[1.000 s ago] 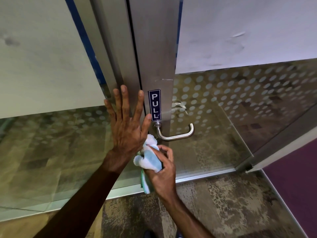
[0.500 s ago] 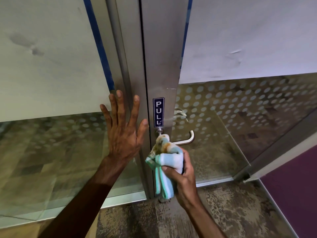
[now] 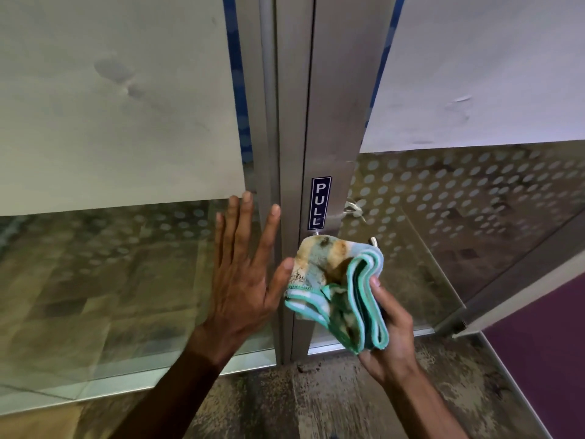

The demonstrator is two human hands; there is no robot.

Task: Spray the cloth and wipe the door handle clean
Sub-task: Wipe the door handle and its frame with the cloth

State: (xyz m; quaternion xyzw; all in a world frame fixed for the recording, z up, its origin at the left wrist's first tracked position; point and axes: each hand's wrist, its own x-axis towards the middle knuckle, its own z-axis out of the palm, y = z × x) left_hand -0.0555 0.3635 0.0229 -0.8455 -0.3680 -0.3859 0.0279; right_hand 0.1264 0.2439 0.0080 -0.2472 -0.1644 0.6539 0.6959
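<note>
The left hand (image 3: 240,280) lies flat and spread wide against the glass panel (image 3: 95,280) at nine o'clock of the metal door frame (image 3: 329,122), fingertips reaching up to the lower edge of the white sheet (image 3: 110,106) stuck on that glass. Its thumb tip just meets the near corner of the cloth (image 3: 335,286). The right hand (image 3: 392,340) grips the folded, stained green-and-white cloth from below, fingers wrapped round its lower folds, thumb on the outer edge. The cloth's upper bulge covers most of the door handle (image 3: 373,240); only the lever's free end shows at two o'clock of the cloth, and the round stem peeps out just under the blue PULL sign (image 3: 319,202). Whether cloth and lever actually touch cannot be told. At three o'clock the dotted glass door (image 3: 474,217) swings away, leaving open floor (image 3: 316,400) below the hands and a purple carpet (image 3: 544,359) at four o'clock. The frame's vertical seam runs straight down between the two hands.
</note>
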